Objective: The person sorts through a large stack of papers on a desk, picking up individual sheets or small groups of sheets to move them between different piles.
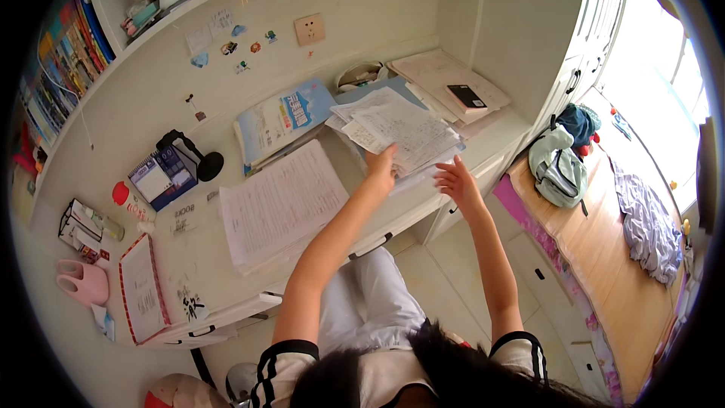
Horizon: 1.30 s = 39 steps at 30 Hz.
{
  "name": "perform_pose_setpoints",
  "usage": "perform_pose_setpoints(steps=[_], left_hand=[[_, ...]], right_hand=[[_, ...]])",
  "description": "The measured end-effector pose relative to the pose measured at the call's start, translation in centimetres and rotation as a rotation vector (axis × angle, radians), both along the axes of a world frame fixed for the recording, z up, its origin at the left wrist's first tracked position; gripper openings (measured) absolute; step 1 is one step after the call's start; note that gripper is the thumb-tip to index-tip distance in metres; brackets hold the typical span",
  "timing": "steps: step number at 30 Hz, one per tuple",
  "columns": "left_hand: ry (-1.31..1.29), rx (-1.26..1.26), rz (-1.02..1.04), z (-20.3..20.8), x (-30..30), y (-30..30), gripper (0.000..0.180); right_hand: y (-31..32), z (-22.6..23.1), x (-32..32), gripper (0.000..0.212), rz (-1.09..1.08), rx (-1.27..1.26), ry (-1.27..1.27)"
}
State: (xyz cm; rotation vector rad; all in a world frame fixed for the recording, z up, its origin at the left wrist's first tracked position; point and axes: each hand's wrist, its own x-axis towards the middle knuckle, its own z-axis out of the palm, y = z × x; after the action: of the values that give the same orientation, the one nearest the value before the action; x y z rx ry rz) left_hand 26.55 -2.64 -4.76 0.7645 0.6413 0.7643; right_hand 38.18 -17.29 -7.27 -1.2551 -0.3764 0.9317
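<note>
My left hand (382,169) grips the near edge of a stack of handwritten papers (411,125), thumb on top and fingers mostly hidden beneath. Smaller loose sheets lie uneven on the top of this stack. My right hand (458,183) is open, its fingers apart, just off the stack's near right corner and holding nothing. Left of the stack, a pile of printed sheets (283,200) lies flat on the white desk (198,253). Behind that pile rests a blue and white book (291,117).
A dark phone (466,97) lies on folders (423,68) at the back right. A small fabric basket (361,75) stands behind the stack. Toward the left are a desk calendar (168,174) and a red-edged board (142,291). A green backpack (557,166) sits on the wooden surface at right.
</note>
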Motion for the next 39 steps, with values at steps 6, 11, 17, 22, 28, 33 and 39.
perform_pose_setpoints(steps=[6,11,17,22,28,33,39], left_hand=[[-0.074,0.143,0.148,-2.7,0.2,-3.4,0.046],[-0.217,-0.089,0.124,-1.2,-3.2,0.6,0.044],[-0.048,-0.245,-0.51,0.6,-9.3,10.0,0.05],[0.465,0.201,-0.524,1.0,-6.4,9.9,0.046],[0.543,0.594,-0.471,2.2,-4.9,11.0,0.044],[0.39,0.759,-0.243,8.5,-4.7,10.8,0.043],[0.171,1.023,-0.105,9.1,-3.7,10.7,0.038]], right_hand=[[4.3,2.2,-3.5,0.04,0.062,0.433,0.403],[3.4,-1.2,1.1,0.039,0.011,0.234,0.218],[0.0,1.8,4.7,0.037,0.152,0.065,0.315],[2.6,2.1,4.0,0.043,0.208,0.002,-0.116],[3.6,4.7,4.9,0.036,0.162,0.065,-0.485],[4.9,6.6,4.5,0.034,0.041,0.342,-0.539],[6.3,7.4,4.7,0.03,0.013,0.414,-0.587]])
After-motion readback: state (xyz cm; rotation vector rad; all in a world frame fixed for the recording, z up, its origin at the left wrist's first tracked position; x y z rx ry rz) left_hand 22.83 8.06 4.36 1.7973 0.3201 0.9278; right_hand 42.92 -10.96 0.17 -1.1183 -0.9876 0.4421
